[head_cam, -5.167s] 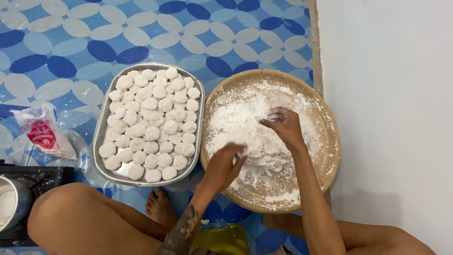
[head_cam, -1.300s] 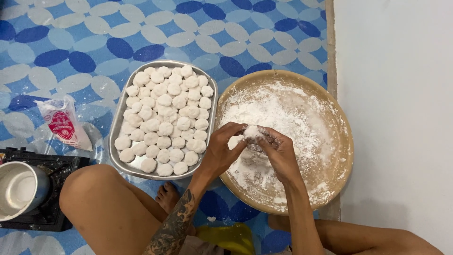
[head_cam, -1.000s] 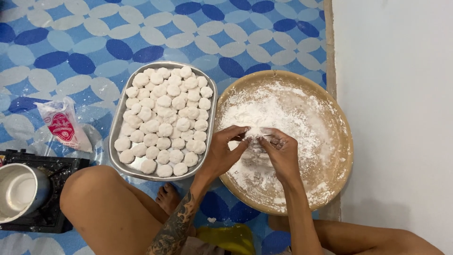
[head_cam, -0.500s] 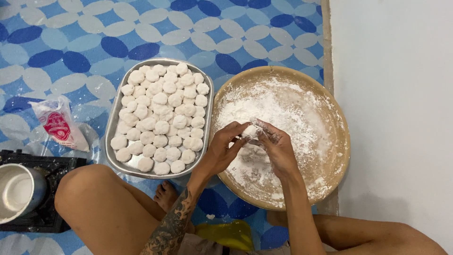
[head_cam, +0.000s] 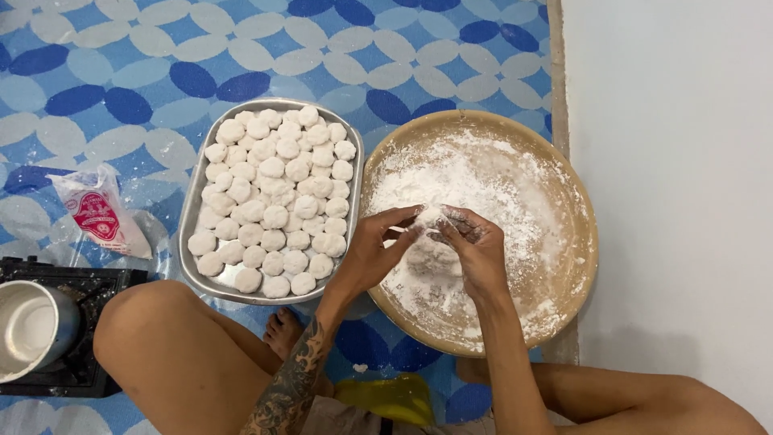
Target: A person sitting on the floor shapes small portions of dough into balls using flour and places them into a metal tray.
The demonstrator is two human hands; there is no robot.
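One lump of dough (head_cam: 432, 251) sits in the single round floured tray (head_cam: 580, 242), right of centre, under two hands. The left hand (head_cam: 377, 248) and right hand (head_cam: 475, 246) meet fingertip to fingertip, pinching a small floury piece above it. Just left lies one metal tray (head_cam: 196, 211) with dozens of white dough balls (head_cam: 274, 201). Further left are one plastic packet (head_cam: 98, 213) and one pot (head_cam: 32, 326). Seconds ago the hands were spread apart in the flour; now they have closed together.
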